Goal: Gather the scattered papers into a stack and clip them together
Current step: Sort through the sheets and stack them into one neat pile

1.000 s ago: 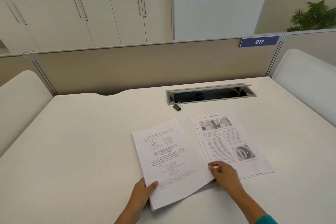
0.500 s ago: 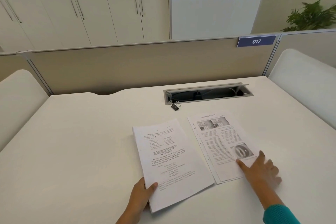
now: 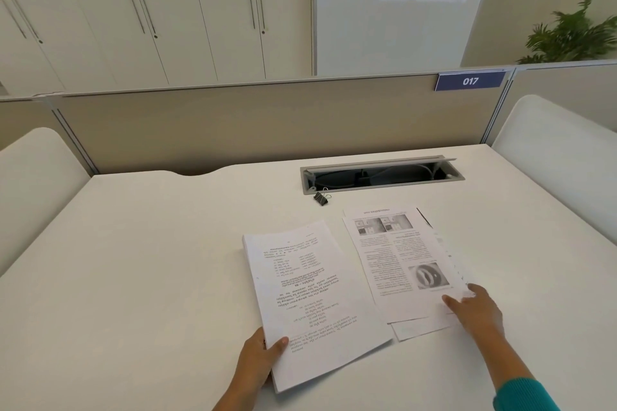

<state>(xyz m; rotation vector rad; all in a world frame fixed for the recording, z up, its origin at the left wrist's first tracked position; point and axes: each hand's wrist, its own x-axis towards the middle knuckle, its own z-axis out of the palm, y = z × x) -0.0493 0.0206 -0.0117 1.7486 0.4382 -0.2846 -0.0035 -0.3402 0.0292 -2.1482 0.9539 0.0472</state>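
A: The left hand (image 3: 258, 359) grips the stack (image 3: 309, 297); the right hand (image 3: 475, 309), fingers loose, presses the loose sheets (image 3: 397, 264).

B: They could fan apart if dragged unevenly. The clip (image 3: 321, 198) lies beyond both hands' fingertips.

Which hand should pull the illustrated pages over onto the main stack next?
Right. The right hand already rests on the illustrated pages at their near right corner, while the left hand grips the text stack, probably steadying it.
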